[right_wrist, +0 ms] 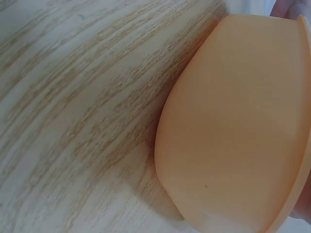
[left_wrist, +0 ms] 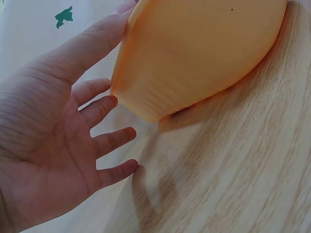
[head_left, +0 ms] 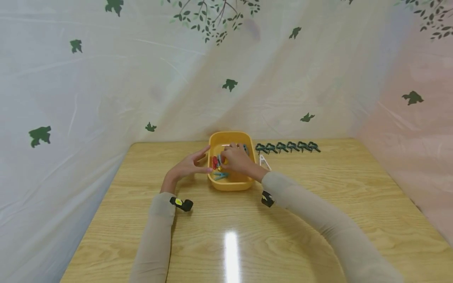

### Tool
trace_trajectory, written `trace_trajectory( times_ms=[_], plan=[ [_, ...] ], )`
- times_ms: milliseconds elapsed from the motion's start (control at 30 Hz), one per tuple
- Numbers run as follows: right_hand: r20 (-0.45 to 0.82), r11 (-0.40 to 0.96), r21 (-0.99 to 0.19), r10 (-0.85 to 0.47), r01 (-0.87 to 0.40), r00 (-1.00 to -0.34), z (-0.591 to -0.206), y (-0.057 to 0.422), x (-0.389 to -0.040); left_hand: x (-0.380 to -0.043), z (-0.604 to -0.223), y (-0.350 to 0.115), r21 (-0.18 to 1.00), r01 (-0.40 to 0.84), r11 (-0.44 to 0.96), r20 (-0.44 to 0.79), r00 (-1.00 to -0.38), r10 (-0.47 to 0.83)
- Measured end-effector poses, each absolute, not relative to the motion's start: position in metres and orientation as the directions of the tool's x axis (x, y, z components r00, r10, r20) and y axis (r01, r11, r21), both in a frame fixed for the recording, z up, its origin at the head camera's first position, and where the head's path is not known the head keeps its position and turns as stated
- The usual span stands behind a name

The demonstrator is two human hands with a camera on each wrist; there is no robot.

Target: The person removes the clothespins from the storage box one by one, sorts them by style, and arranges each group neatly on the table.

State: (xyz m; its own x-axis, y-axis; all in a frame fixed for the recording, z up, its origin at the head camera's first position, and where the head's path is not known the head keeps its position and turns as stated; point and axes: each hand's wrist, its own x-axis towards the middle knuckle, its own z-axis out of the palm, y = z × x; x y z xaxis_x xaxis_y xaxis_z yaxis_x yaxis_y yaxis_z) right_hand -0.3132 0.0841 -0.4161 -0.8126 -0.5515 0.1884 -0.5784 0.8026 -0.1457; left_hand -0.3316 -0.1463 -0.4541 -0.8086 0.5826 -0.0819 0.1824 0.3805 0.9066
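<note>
A yellow plastic tub stands near the back of the table. At its left side is my left hand, fingers spread and fairly straight; the thumb and some fingertips touch the rim, as the left wrist view also shows. My right hand reaches down into the tub with bent fingers over small coloured clips. Whether it pinches one is hidden. Red clips lie by the left wall, a light blue clip lies near the front, and a blue clip shows beyond the right hand.
Several dark green clips form a row along the table's back edge, right of the tub. A white clip lies close to the tub's right wall, partly behind the right wrist. A pale cloth with leaf prints hangs behind the wooden table.
</note>
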Motion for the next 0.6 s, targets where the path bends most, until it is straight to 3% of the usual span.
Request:
trace_trajectory(
  times_ms=[300,600],
  plan=[
    [0.245,0.827,-0.125,-0.510,-0.549,-0.824,-0.419,0.092,-0.313,-0.329,-0.444,-0.143,0.906,0.156,0.393,-0.121,-0.796,0.593],
    [0.324,0.818,-0.178,-0.476,-0.547,-0.818,-0.422,0.102,-0.313,-0.317,-0.426,-0.143,0.916,0.137,0.377,-0.127,-0.792,0.597]
  ],
)
